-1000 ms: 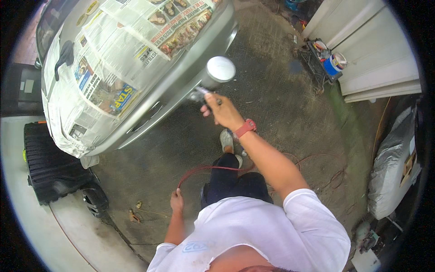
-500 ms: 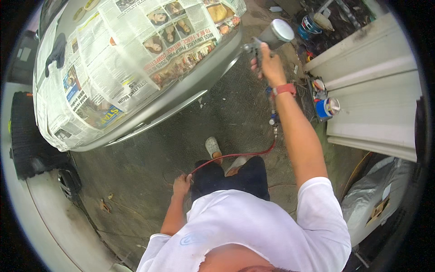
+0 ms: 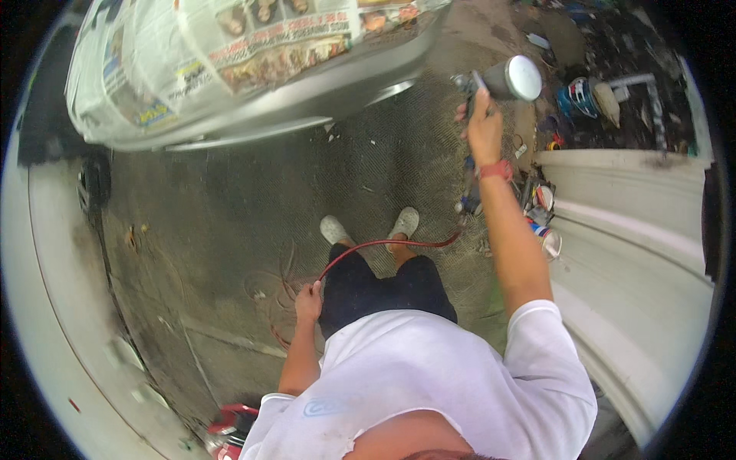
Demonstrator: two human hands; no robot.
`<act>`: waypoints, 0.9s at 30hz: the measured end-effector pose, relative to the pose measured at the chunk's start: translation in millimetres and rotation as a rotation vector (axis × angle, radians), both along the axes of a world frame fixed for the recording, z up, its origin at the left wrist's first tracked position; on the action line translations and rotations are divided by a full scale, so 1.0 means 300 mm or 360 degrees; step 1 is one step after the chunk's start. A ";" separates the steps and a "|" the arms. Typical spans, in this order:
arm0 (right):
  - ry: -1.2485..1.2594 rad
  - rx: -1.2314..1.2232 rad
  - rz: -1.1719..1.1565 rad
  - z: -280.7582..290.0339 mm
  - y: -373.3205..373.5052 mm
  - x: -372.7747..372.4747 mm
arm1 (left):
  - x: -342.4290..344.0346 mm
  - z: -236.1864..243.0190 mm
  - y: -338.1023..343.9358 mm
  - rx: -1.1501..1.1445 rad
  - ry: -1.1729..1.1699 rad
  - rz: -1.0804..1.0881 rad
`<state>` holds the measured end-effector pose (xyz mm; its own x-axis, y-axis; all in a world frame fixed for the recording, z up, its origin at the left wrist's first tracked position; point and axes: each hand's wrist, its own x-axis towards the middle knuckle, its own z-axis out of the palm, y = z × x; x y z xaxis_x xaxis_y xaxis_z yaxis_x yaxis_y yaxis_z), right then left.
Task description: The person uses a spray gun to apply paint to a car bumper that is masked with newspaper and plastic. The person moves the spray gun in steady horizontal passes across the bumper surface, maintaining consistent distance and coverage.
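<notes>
My right hand is wrapped round a spray gun, whose grey cup with a white lid leans out to the right. At my left side, my left hand is closed on a red air hose. The hose arcs in front of my legs toward the underside of the gun. Ahead on the left is a silver car body part, largely covered with taped newspaper. The gun is held to the right of its edge, apart from it.
Paint cans stand by a pale ridged panel on the right. A blue bucket sits farther off among clutter. Loops of hose lie on the floor at my left. A white car body runs along the left edge.
The view has turned, and the papered car part now sits higher in it. I have stepped, so both feet show side by side. My hands keep their hold on the gun and hose.
</notes>
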<state>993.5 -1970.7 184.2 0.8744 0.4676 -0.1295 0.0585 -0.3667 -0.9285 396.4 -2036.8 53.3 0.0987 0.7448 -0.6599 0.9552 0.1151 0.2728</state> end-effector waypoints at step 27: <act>-0.0248 -0.0141 0.0390 -0.247 -0.137 -0.095 | 0.060 -0.122 -0.822 -0.0352 -0.0096 0.0233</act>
<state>965.1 -2011.9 110.0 0.7493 0.6602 -0.0526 0.2944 -0.4031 -0.8665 414.4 -2283.4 16.6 0.0446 0.5923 -0.8045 0.9067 0.3142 0.2815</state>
